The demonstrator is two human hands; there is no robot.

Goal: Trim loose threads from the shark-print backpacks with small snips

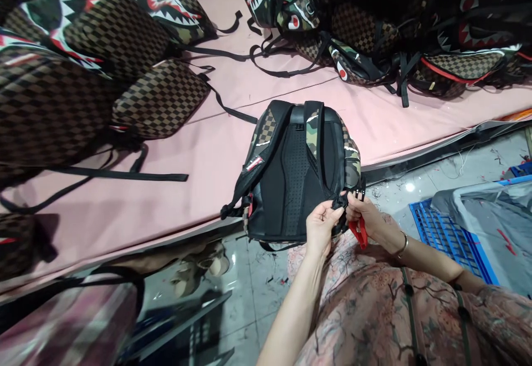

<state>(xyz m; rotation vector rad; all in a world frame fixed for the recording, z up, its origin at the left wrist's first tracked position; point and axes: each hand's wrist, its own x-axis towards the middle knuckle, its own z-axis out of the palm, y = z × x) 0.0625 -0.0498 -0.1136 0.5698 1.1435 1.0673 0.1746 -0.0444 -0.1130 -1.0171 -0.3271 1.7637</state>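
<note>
A black backpack [296, 177] with checkered and camouflage panels lies back side up at the table's edge, its two shoulder straps facing me. At its lower right corner, my left hand [322, 222] pinches a rolled black strap end [339, 202]. Close beside it, my right hand [363, 213] is closed on the same black webbing, with part of the grip hidden. A red-handled tool [358, 233], perhaps small scissors, hangs at my right palm; its blades do not show.
More checkered backpacks [162, 97] are piled at the left of the pink table [224, 155], others [366, 28] at the back right. Loose straps trail across the surface. A blue crate [451, 238] stands at the right. Someone's plaid clothing [78, 327] shows at lower left.
</note>
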